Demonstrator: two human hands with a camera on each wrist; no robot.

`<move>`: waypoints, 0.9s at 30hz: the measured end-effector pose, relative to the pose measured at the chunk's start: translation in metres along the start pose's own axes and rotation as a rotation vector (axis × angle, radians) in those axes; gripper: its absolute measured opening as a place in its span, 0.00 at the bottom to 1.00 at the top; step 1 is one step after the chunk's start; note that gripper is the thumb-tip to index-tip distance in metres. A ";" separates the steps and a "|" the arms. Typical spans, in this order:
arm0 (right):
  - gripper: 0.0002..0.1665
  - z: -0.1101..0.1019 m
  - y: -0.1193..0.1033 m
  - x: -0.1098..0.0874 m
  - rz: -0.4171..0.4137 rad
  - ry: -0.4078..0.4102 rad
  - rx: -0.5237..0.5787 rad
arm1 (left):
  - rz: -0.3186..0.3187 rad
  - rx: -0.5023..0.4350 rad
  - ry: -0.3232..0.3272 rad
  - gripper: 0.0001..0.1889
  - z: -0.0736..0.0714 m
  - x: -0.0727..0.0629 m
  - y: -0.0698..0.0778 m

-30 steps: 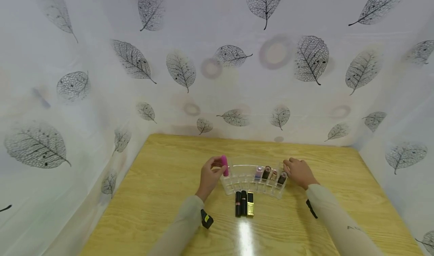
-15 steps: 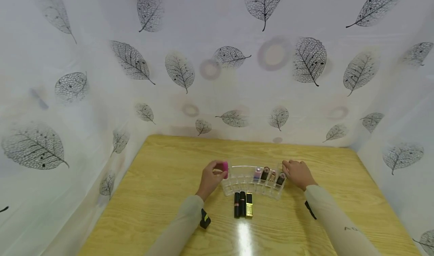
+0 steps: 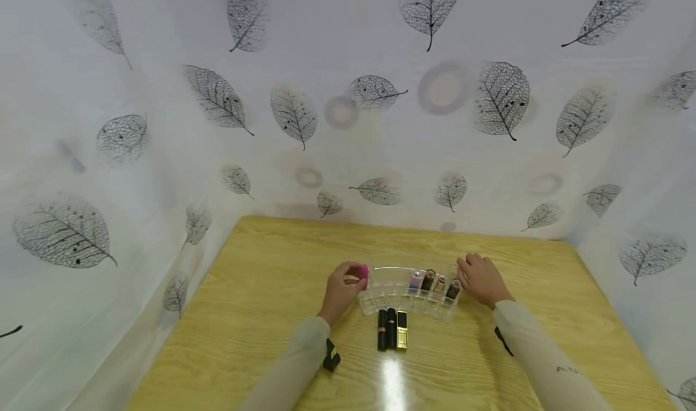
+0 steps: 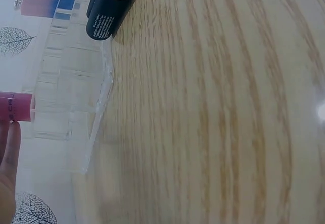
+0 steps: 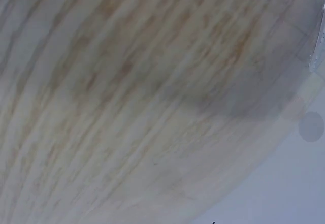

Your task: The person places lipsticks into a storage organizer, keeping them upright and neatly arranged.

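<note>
your left hand (image 3: 339, 288) pinches the pink cylindrical plastic tube (image 3: 364, 276); ease it straight into the clear curved plastic organizer (image 3: 405, 297) beside that pinch, right hand (image 3: 483, 280) gripping the opposite end.

Beige slvs (image 3: 299, 353), blk wrist gear (image 3: 331, 358)

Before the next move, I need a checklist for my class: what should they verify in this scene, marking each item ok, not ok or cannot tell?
1. Left hand pinching the pink tube: ok.
2. Pink tube fully seated in the clear organizer: cannot tell.
3. Right hand gripping the organizer: cannot tell; it is at the right end.
4. Pink tube apart from the four tubes in the organizer's right half: ok.
5. Table free of loose tubes: not ok; three tubes are in front.
</note>
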State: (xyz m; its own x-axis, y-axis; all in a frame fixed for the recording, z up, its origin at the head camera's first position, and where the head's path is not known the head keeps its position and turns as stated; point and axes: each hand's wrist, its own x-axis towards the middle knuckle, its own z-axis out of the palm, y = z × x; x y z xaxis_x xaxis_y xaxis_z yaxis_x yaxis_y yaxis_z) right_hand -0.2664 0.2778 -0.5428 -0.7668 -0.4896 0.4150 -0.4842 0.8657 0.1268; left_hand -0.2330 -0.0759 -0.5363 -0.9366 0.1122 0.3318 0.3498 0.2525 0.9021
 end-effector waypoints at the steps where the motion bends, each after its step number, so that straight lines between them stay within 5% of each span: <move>1: 0.06 0.000 0.000 0.000 0.001 0.002 -0.004 | -0.018 -0.007 0.002 0.15 0.001 0.001 -0.005; 7: 0.05 -0.001 -0.004 -0.001 0.017 -0.005 -0.010 | -0.017 -0.003 -0.011 0.14 0.003 0.001 -0.016; 14: 0.05 -0.001 -0.003 -0.002 0.029 -0.002 -0.018 | 0.127 0.253 0.016 0.13 0.004 -0.002 -0.018; 27: 0.05 0.003 -0.001 -0.003 0.035 -0.002 -0.009 | 0.150 0.348 0.065 0.12 0.007 -0.007 -0.025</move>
State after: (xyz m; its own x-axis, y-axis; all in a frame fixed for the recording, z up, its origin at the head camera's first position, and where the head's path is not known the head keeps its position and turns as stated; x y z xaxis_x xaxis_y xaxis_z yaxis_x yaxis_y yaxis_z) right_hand -0.2652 0.2783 -0.5465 -0.7841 -0.4593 0.4174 -0.4531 0.8832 0.1206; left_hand -0.2355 -0.0767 -0.5633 -0.8697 0.1146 0.4802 0.4580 0.5503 0.6982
